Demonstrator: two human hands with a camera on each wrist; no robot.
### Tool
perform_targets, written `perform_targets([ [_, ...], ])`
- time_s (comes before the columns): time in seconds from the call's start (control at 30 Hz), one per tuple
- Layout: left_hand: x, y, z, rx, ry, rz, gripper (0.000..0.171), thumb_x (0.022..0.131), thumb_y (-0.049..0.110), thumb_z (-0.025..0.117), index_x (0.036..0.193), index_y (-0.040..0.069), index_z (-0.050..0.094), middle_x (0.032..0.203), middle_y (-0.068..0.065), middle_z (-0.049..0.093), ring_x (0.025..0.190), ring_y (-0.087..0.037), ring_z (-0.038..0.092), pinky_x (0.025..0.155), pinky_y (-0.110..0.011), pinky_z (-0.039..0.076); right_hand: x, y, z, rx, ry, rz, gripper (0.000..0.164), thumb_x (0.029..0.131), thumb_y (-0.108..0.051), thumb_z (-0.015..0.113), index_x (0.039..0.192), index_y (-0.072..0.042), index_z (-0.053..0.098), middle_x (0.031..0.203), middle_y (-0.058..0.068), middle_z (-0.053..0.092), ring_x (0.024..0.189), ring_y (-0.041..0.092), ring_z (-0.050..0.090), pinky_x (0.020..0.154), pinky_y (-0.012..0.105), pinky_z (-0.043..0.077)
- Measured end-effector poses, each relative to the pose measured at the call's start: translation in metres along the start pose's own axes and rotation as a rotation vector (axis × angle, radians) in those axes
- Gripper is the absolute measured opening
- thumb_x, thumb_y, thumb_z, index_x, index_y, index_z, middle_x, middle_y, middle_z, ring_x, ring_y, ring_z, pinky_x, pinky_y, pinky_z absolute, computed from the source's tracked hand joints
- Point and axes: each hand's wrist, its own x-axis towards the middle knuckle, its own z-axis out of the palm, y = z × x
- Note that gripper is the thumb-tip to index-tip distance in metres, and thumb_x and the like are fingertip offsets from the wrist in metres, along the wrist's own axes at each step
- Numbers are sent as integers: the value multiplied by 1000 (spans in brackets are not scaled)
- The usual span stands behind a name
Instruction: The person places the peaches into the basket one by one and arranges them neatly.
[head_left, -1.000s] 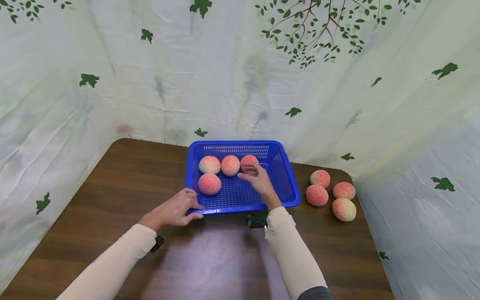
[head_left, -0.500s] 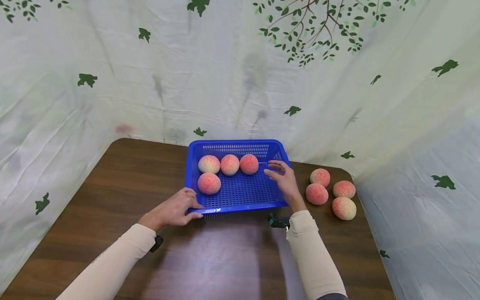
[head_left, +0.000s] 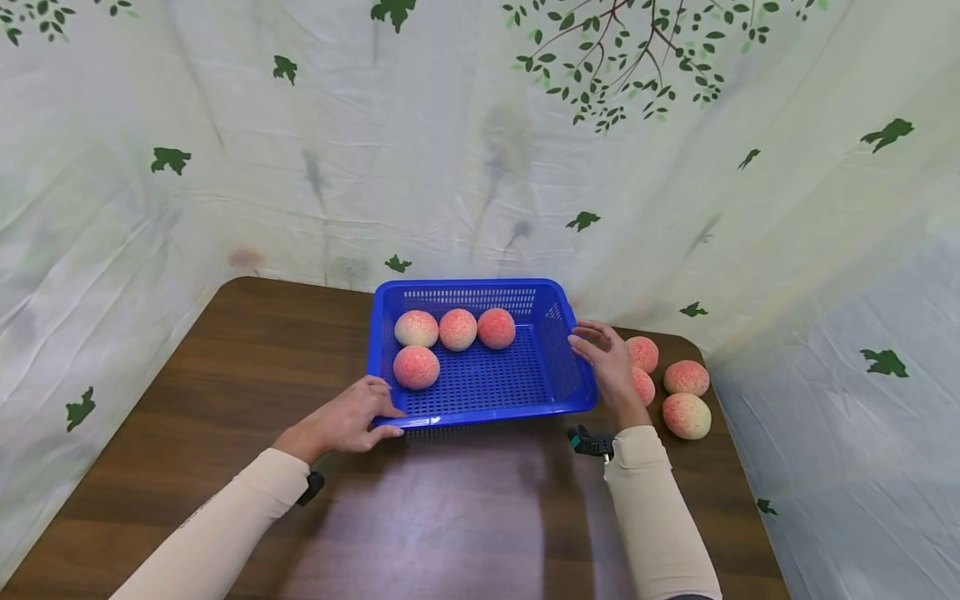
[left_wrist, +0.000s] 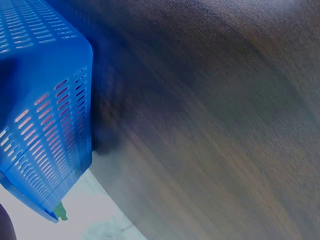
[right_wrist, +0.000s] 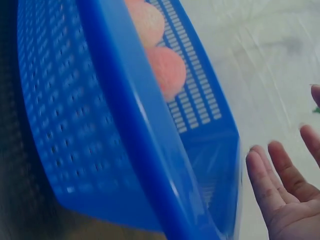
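Note:
A blue plastic basket (head_left: 480,419) with slotted walls stands on the table. Inside are several peaches: three in a row along the back, one of them a red peach (head_left: 497,328), and another peach (head_left: 416,367) in front at the left. At the front left corner my left hand (head_left: 352,417) grips the rim, thumb on the outside. My right hand (head_left: 609,367) hovers at the basket's right rim, holding nothing, its fingers spread and slightly bent in the right wrist view. It partly hides two peaches (head_left: 642,353) behind it.
Right of the basket, near the table's right edge, lie more peaches (head_left: 687,416). A pale curtain (head_left: 465,167) printed with leaves hangs behind and beside the brown wooden table (head_left: 450,508). Each wrist wears a dark camera band (head_left: 588,441).
My right hand has let go of the third back-row peach and moved right, out over the basket's right rim. The left hand has stayed at the corner.

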Motion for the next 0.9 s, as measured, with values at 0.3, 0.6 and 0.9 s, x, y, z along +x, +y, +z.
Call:
perform_targets([
  [0.3, 0, 1, 0, -8, -12, -22, 22, 83, 21, 72, 94, 3, 77, 81, 1, 72, 82, -17, 55, 88, -43, 41, -2, 1, -27, 62, 59, -37, 48, 91, -14, 66, 132, 4, 47, 116, 5, 58, 105, 19, 60, 97, 37, 46],
  [0.6, 0, 2, -1, -16, -18, -39, 22, 83, 21, 72, 95, 3, 77, 84, 0, 73, 85, -18, 57, 89, -43, 41, -5, 8, -58, 21, 176, -12, 42, 87, -19, 72, 124, -10, 57, 119, 5, 59, 104, 13, 59, 90, 25, 49],
  [0.9, 0, 2, -1, -20, -8, -30, 22, 83, 21, 73, 93, 3, 77, 81, 1, 73, 83, -17, 56, 88, -43, 41, -9, 23, -93, -20, 296, -11, 48, 86, -7, 71, 130, -5, 53, 134, 16, 52, 117, 21, 52, 83, 13, 48],
])
